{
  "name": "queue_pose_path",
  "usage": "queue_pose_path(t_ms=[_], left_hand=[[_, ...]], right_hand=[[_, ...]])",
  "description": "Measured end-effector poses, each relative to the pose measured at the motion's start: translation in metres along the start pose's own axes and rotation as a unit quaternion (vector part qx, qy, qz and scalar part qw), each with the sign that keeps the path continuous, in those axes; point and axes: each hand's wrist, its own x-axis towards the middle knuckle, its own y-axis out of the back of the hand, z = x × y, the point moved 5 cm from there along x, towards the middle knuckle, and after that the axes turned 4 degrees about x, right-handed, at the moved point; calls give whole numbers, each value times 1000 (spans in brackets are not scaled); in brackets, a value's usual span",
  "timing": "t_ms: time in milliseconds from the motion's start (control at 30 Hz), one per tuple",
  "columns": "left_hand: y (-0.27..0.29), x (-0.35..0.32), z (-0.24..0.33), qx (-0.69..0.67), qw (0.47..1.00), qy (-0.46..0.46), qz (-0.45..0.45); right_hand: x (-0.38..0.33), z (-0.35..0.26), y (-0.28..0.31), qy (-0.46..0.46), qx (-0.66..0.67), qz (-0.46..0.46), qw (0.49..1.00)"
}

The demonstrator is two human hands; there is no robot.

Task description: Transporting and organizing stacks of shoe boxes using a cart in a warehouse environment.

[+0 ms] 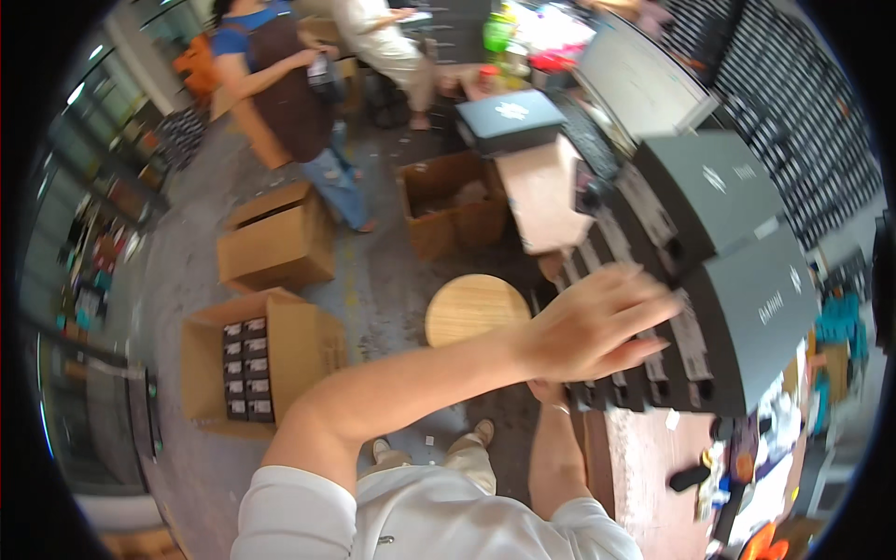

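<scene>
Two stacks of dark grey boxes, with pale labels and round dark notches on their sides, stand on the table at my right. The near stack (761, 317) is beside the far stack (714, 191). My left hand (602, 322) is stretched across to the near stack's labelled side, its fingers partly extended and apart. It holds nothing that I can see, and slight blur hides whether the fingertips touch the boxes. Beneath it, my right hand (548, 392) is low by the bottom corner of the near stack. My left hand and wrist cover most of its fingers.
An open carton (317, 350) with rows of small dark boxes is on the floor at left. Behind it is another carton (280, 243). A round wooden stool (476, 308) stands ahead, near an open brown carton (429, 215). A person in a dark apron (285, 84) stands beyond.
</scene>
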Motion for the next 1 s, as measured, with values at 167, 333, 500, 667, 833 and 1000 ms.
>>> queue_pose_path(t_ms=[167,333,500,667,833,1000], left_hand=[[147,-306,21,112,886,421,-160],[279,-534,200,161,708,681,-98],[359,-620,263,161,621,766,46],[446,-634,238,194,608,735,228],[529,-697,166,226,568,738,284],[573,-779,122,206,405,788,416]], right_hand=[[-64,17,9,-189,-308,128,924],[-103,118,12,-194,-566,255,760],[-103,338,-73,-318,-635,27,704],[-83,569,-220,-279,-789,-304,455],[-82,695,-310,-330,-743,-357,460],[-20,788,-340,-374,-741,-419,369]])
